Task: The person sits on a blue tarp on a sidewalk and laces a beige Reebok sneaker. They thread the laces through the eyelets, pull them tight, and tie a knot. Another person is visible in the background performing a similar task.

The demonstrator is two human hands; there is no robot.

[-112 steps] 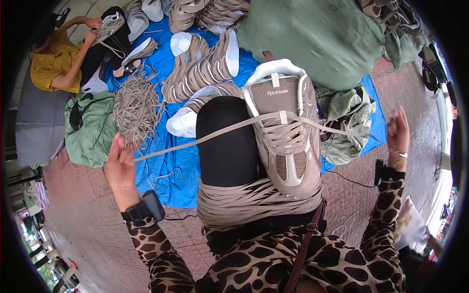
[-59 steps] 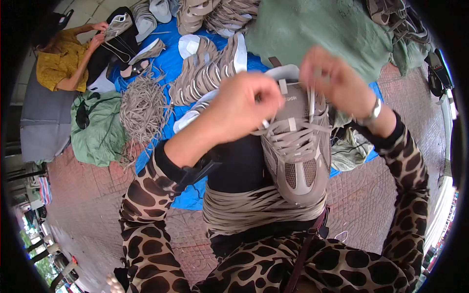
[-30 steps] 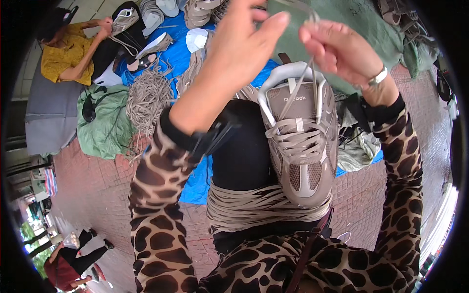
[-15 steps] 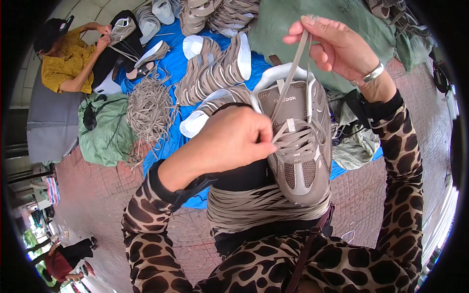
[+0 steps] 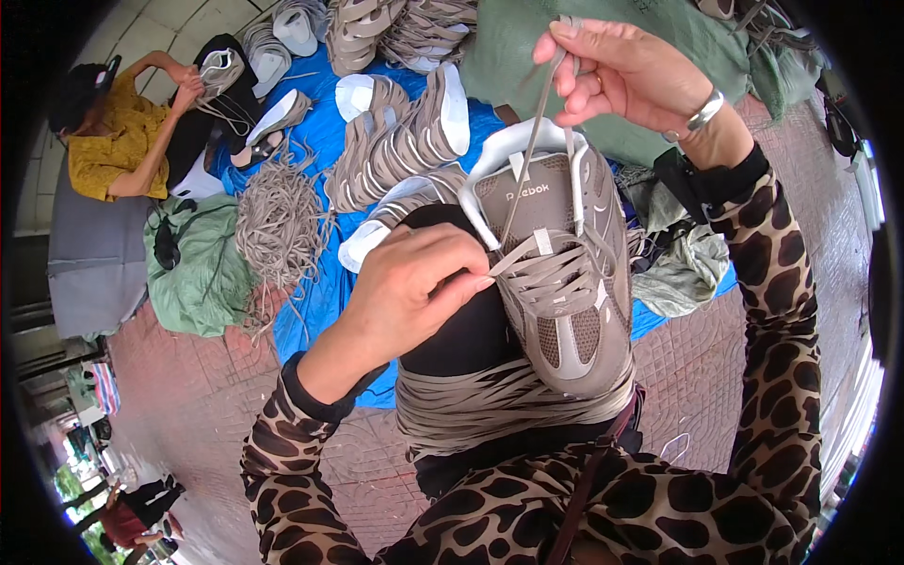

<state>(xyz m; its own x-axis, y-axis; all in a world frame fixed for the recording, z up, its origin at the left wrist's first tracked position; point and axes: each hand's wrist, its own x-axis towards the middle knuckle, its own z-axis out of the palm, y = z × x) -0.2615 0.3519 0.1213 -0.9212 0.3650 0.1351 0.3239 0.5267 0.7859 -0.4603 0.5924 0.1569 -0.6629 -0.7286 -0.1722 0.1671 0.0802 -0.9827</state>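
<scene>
A taupe sneaker [image 5: 534, 200] with a pale collar lining rests on my lap, its toe toward me. Flat taupe lace crosses its front in several rows. My right hand [image 5: 631, 80], wearing a silver bracelet, is raised beyond the collar and pinches a shoelace [image 5: 534, 151] that runs taut down to the shoe's left side. At the left eyelets, my left hand [image 5: 414, 287] pinches the lace between thumb and forefinger, close to the uppermost crossing. A thick bundle of matching laces [image 5: 490, 405] wraps around my thigh under the toe.
Several stacked taupe shoe uppers [image 5: 405, 141] lie on a blue sheet [image 5: 301, 315] ahead, beside a heap of loose laces [image 5: 278, 221]. A green sack [image 5: 193, 273] is at left, near a co-worker [image 5: 122, 141] handling another shoe. Green cloth [image 5: 650, 160] spreads behind my right hand.
My left hand has shifted slightly left and down, its knuckles turned away from the shoe. The right hand has moved a little up and left, still pinching the lace. The view has shifted slightly.
</scene>
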